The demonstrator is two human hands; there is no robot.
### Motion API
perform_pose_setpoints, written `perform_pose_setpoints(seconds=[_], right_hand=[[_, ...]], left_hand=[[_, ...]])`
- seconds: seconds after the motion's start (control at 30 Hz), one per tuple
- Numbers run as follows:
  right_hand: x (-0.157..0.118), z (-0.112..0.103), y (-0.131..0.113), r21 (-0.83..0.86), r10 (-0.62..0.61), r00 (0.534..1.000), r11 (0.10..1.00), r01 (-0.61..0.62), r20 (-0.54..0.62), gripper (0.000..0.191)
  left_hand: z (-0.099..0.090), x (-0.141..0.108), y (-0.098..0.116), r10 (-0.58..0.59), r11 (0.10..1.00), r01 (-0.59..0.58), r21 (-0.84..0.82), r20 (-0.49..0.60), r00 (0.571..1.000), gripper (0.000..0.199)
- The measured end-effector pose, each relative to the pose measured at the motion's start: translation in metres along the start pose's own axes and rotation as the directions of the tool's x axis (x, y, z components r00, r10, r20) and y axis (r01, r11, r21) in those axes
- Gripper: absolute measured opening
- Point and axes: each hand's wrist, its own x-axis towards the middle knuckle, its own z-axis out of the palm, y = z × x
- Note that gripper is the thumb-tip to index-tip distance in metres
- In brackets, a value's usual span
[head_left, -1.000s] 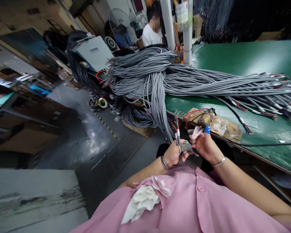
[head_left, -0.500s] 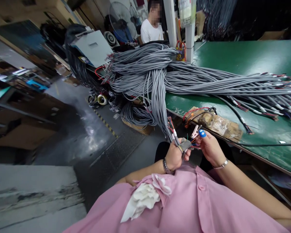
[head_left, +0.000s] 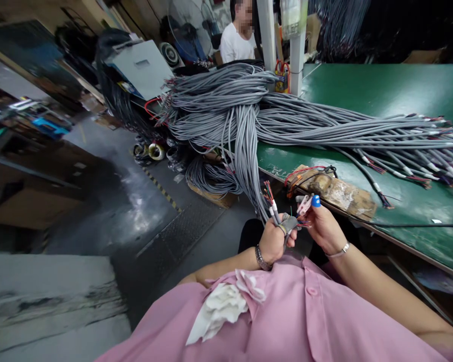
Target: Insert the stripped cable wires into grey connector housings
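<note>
My left hand [head_left: 272, 241] is closed round the end of a grey cable [head_left: 287, 223], its thin coloured wires pointing right. More cable ends with white sleeves [head_left: 274, 206] stand up beside that hand. My right hand [head_left: 323, 229], with a blue cover [head_left: 316, 201] on a fingertip, is closed at a pale pink clip [head_left: 304, 205] close to the coloured wires. Its other fingers are partly hidden. A thick bundle of grey cables [head_left: 245, 141] hangs over the table edge down to my left hand.
On the green table [head_left: 362, 85] lie many grey cables and a taped wooden block [head_left: 335, 191] with wires. A person in a white shirt [head_left: 237, 45] is behind a white post [head_left: 296, 65]. Coiled cables [head_left: 211, 177] lie below, left of the table.
The view has shifted slightly. My right hand has turned a little and the pink clip has tilted; my left hand keeps its hold on the cable.
</note>
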Motion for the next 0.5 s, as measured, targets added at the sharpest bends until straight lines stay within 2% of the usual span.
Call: perform_pose_setpoints(seconds=[0.1, 0.3, 0.5], right_hand=[[-0.002, -0.001, 0.0, 0.015, 0.03, 0.999, 0.999, -0.03, 0.012, 0.042], [-0.006, -0.001, -0.007, 0.073, 0.18, 0.976, 0.979, -0.189, 0.121, 0.049], [-0.007, 0.003, -0.009, 0.024, 0.05, 0.996, 0.998, -0.052, 0.073, 0.023]], left_hand=[[0.0, -0.001, -0.001, -0.009, 1.0, 0.008, 0.015, 0.015, 1.0, 0.035], [-0.005, -0.008, -0.002, 0.013, 1.0, -0.013, -0.005, 0.034, 0.999, 0.035], [-0.004, -0.008, 0.0, 0.059, 0.996, -0.061, -0.066, -0.023, 0.998, 0.034]])
